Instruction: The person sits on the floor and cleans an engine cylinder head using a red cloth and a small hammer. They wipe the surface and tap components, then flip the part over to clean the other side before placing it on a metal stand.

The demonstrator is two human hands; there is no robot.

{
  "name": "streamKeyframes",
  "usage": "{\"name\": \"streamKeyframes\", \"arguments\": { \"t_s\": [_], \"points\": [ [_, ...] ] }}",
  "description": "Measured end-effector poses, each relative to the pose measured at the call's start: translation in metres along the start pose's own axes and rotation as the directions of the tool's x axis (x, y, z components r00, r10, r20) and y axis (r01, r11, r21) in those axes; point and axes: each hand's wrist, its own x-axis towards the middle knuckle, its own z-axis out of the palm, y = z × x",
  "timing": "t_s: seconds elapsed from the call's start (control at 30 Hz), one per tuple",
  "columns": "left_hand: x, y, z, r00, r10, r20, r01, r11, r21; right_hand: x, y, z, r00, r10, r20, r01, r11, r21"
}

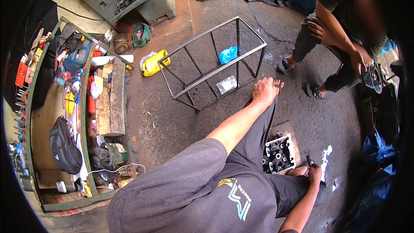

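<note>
My left hand (264, 90) rests over my left knee, its fingers draped and slightly bent, with nothing visible in them. Lower right, my right hand (316, 174) is closed around a slim dark tool (308, 159) with a small narrow tip pointing away from me; its exact kind is too small to tell. Between my legs an engine cylinder head (279, 154) lies on a brown board (295, 146) on the ground. Round bores and dark fittings show in its pale metal frame. The tool is just right of the cylinder head, apart from it.
A metal bar frame (207, 76) stands ahead, near a blue plastic bag (229, 55) and a yellow container (155, 63). Cluttered green shelving (86, 146) runs along the left. Another person (340, 39) sits at far right, holding a phone-like object (371, 77). Blue tarp (379, 151) lies right.
</note>
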Motion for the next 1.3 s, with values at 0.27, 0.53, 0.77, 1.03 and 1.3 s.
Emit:
{"name": "streamKeyframes", "arguments": {
  "t_s": [0.27, 0.53, 0.77, 1.03, 1.3],
  "points": [
    [0.002, 0.013, 0.0, 0.996, -0.019, 0.09, 0.014, 0.998, 0.056, -0.005, -0.007, 0.003, 0.999, 0.004, -0.036, -0.005, 1.0, -0.022],
    [-0.003, 0.029, 0.009, 0.993, 0.04, 0.108, -0.05, 0.995, 0.088, -0.014, -0.017, -0.002, 0.996, 0.039, -0.082, -0.039, 0.999, 0.006],
    [-0.007, 0.046, 0.003, 0.977, 0.046, 0.208, -0.062, 0.995, 0.074, -0.018, -0.01, -0.007, 0.995, 0.094, -0.03, -0.093, 0.995, 0.042],
    [-0.005, 0.048, 0.018, 0.972, 0.03, 0.235, -0.052, 0.995, 0.088, -0.026, -0.014, -0.013, 0.999, 0.037, -0.018, -0.037, 0.999, -0.012],
    [-0.051, 0.045, 0.063, 0.743, 0.595, 0.306, -0.659, 0.73, 0.181, -0.044, -0.056, 0.04, 0.991, 0.005, 0.137, 0.003, 0.998, -0.061]
  ]
}}
